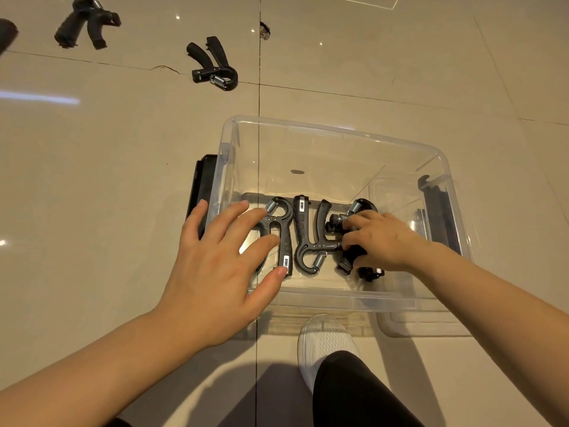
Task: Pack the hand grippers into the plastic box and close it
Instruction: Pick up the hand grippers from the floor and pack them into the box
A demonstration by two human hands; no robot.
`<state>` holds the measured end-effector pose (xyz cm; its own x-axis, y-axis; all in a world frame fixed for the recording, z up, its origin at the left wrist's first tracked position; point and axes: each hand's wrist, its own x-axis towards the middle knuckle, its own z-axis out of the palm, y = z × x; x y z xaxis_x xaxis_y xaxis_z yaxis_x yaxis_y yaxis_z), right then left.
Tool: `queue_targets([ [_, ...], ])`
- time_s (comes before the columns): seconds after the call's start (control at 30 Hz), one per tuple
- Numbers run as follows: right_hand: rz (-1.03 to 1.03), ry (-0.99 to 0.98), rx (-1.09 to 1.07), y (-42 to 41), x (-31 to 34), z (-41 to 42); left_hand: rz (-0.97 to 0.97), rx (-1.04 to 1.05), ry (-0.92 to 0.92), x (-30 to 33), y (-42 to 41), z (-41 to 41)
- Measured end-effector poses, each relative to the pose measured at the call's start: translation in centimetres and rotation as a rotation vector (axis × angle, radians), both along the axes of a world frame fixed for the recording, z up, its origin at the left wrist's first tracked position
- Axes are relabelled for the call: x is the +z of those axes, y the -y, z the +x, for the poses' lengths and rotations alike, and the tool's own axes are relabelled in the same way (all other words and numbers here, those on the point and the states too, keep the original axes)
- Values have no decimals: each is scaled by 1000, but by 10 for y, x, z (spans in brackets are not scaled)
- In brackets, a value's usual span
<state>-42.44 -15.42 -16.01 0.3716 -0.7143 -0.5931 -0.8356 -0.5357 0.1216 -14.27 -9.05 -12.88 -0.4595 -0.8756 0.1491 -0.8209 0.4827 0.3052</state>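
Note:
A clear plastic box (335, 134) stands open on the tiled floor. Three black hand grippers lie along its near side: one on the left (284, 229), one in the middle (308, 238), one on the right (363, 266). My right hand (378, 238) is inside the box and grips the right one. My left hand (221, 263) hovers over the box's left edge with fingers spread, holding nothing. Two more hand grippers lie on the floor at the far left (87, 23) and far centre (214, 64).
The box's clear lid (425, 329) lies under its right side, with black latches at the left (201, 186) and right (440, 208). My white shoe (323, 340) and dark trouser leg sit just before the box. A dark object (7, 30) shows at the far left edge.

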Motion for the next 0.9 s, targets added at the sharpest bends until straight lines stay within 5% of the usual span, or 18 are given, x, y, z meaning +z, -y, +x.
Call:
queue_targets([
  [0.17,-166,475,-520,-3,22,-10,48,28,-317,-5,0,6],
  [0.3,-132,699,-636,-7,30,10,134,66,-497,-8,-3,17],
  [0.5,29,1082,-865,9,35,72,254,305,-518,-17,-7,83],
  [0.67,26,1244,-712,36,59,154,262,528,-449,-32,9,139],
  [0.9,-320,1021,-375,60,98,206,363,630,-360,-41,6,186],
])
